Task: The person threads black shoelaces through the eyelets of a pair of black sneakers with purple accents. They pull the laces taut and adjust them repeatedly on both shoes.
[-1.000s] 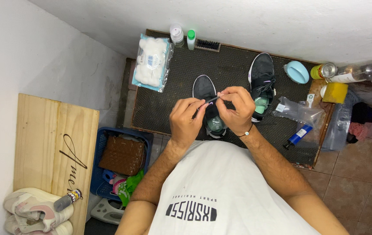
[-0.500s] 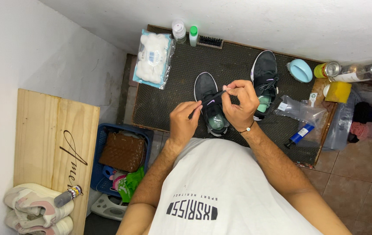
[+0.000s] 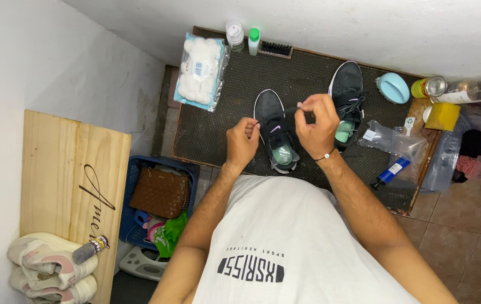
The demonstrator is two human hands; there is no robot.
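Two dark sneakers stand on a black mat [image 3: 218, 135]. The nearer sneaker [image 3: 271, 115] has a pale green insert in its opening; the other sneaker [image 3: 346, 84] stands further right. A dark shoelace [image 3: 277, 114] runs taut over the nearer sneaker, pinched at one end by my left hand [image 3: 243, 141] and at the other by my right hand [image 3: 316, 121]. Both hands hover just above the nearer sneaker, with a bracelet on my right wrist.
A bag of cotton balls [image 3: 201, 70], two small bottles [image 3: 243, 36] and a brush [image 3: 275, 49] lie at the mat's far side. A light blue brush [image 3: 393, 87], spray can [image 3: 429, 87], yellow sponge [image 3: 442, 115], plastic bag [image 3: 392, 141] and blue tube [image 3: 390, 171] sit right. A blue basket [image 3: 159, 197] and wooden board [image 3: 71, 174] are left.
My hands have moved apart, drawing the lace out longer and taut above the nearer sneaker. The view has shifted slightly.
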